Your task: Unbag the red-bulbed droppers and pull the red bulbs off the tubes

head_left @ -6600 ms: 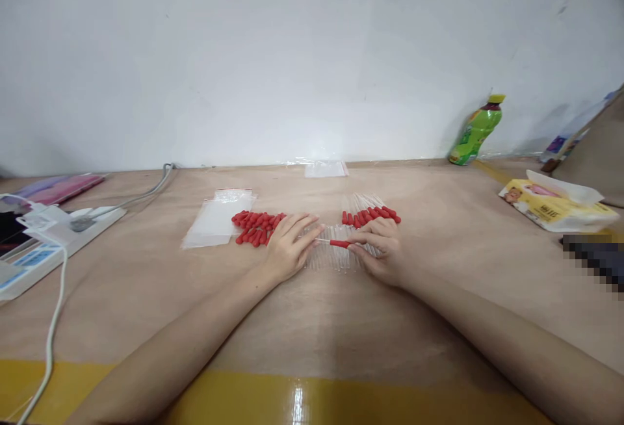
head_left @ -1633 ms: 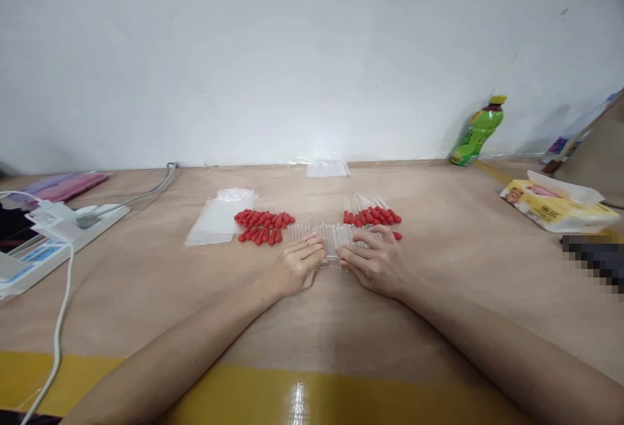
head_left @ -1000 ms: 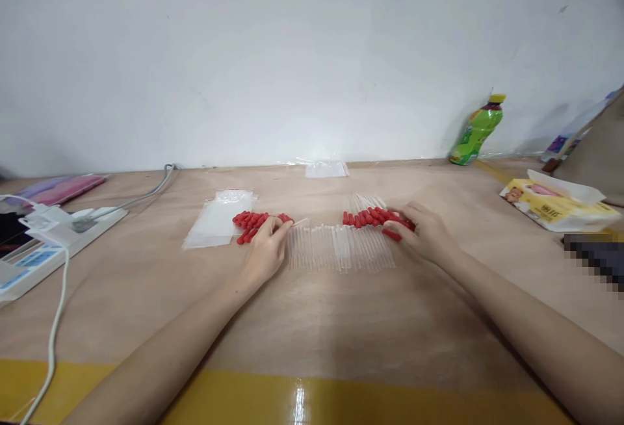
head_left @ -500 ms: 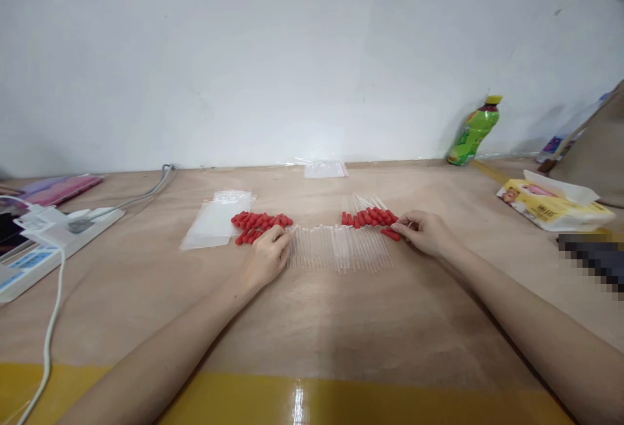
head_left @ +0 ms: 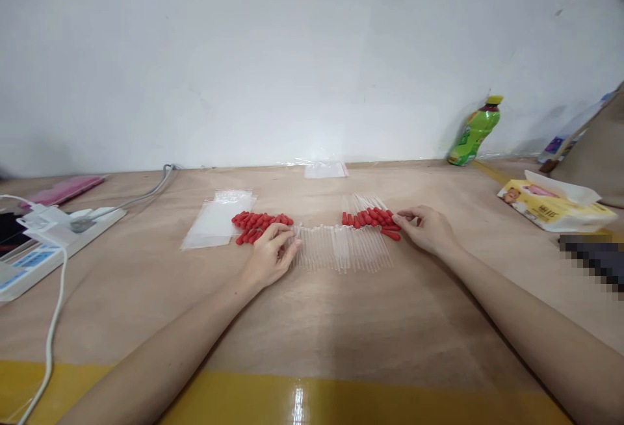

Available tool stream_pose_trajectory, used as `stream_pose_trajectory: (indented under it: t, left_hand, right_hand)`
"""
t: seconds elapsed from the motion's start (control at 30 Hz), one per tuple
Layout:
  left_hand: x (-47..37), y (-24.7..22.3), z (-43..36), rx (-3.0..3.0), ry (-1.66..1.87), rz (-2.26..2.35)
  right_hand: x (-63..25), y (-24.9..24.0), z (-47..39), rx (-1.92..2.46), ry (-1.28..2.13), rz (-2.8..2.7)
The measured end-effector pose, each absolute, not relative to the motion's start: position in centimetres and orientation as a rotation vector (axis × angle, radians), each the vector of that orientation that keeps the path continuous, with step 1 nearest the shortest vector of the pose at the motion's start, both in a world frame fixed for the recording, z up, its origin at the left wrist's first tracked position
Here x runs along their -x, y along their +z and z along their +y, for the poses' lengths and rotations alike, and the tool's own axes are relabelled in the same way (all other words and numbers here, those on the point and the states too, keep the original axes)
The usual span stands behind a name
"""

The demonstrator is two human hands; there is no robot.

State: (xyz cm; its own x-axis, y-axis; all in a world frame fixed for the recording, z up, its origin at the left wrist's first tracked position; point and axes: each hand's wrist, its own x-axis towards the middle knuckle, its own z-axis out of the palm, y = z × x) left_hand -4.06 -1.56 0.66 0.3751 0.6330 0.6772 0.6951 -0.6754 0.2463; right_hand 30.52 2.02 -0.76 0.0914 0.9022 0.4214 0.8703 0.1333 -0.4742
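Note:
A row of slim clear tubes (head_left: 341, 249) lies side by side on the table, looking like dropper pipettes. At their left end my left hand (head_left: 270, 253) rests with thumb and index finger apart, nothing visibly held. Just behind it is a heap of red rubber bulbs (head_left: 258, 220). My right hand (head_left: 426, 227) has loosely spread fingers, their tips touching the right end of another group of red bulbs (head_left: 368, 217). Thin clear stems (head_left: 363, 201) stick out behind that group. One red bulb (head_left: 390, 234) lies a little nearer, below the right fingertips.
Clear plastic bags (head_left: 209, 223) lie left of the bulbs, and another bag (head_left: 325, 170) lies by the wall. A power strip (head_left: 92, 233) with cables is at left. At right are a green bottle (head_left: 475, 132), a tissue pack (head_left: 550, 207) and a dark blurred object (head_left: 592, 259).
My left thumb and index finger have opened apart at the clear tubes. My right hand has shifted slightly up, its fingers looser by the red bulbs.

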Motion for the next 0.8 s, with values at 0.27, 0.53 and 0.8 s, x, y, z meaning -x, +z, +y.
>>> stream_pose_trajectory:
  t: [0.27, 0.53, 0.8]
  left_hand:
    - [4.5, 0.7, -1.1, 2.473, -1.23, -1.277]
    - [4.4, 0.9, -1.5, 2.563, -1.147, -1.376]
    - [4.2, 1.2, -1.5, 2.407, -1.128, -1.291]
  right_hand:
    - [-30.2, -1.3, 2.5, 1.68, 0.042, -1.688]
    - [-29.4, -0.9, 1.8, 1.541, -0.059, -1.477]
    - [-25.0, 0.2, -0.9, 1.082, -0.191, -1.708]
